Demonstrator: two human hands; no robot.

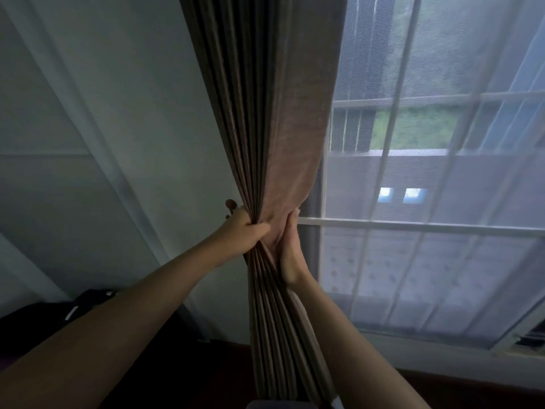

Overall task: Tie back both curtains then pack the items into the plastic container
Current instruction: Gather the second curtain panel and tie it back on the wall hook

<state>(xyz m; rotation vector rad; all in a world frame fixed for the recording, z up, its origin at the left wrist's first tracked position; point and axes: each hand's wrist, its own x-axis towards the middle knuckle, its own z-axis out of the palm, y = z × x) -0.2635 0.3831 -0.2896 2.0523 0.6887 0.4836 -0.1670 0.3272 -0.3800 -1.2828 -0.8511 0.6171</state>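
Note:
A brown pleated curtain [274, 119] hangs at the left edge of the window, gathered into a tight bunch at mid height. My left hand [244, 231] is clenched around the bunch from the left side. My right hand [290, 249] presses against the right side of the same bunch, with its fingers wrapped behind the fabric and partly hidden. A small brown wall hook [230, 205] pokes out just behind my left hand. No plastic container or other items show in this view.
A sheer white curtain [442, 202] covers the window with white bars [413, 224] to the right. A plain wall [118, 143] lies left. A dark bag [59, 320] sits at lower left, and the window sill [442, 349] runs along the lower right.

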